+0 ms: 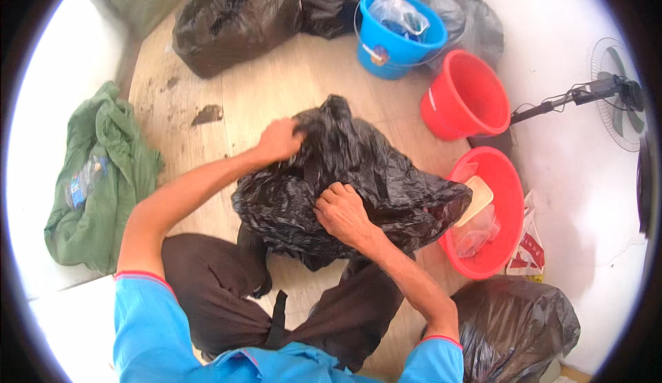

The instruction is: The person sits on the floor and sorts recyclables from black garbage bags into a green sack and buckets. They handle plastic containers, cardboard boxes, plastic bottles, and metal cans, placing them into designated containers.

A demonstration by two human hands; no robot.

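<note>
A crumpled black plastic bag [393,186] spreads out in front of my knees, over the wood-look floor. On its upper left side, my left hand [282,139] is closed on a fold of the plastic. Lower down, near the bag's middle, my right hand [341,210] grips another gathered part with bent fingers. Folds hide the bag's mouth, and its contents cannot be made out. The bag's right corner overlaps the edge of a red basin [512,217], which holds a cream plastic container [477,199] and clear plastic bags [477,233].
Beyond the bag stand a red bucket [465,96] and a blue bucket [380,62] with plastic inside. Full dark bags [238,21] line the back; another bag [517,326] sits at lower right. Green cloth [119,186] lies left. A fan [615,93] is by the right wall.
</note>
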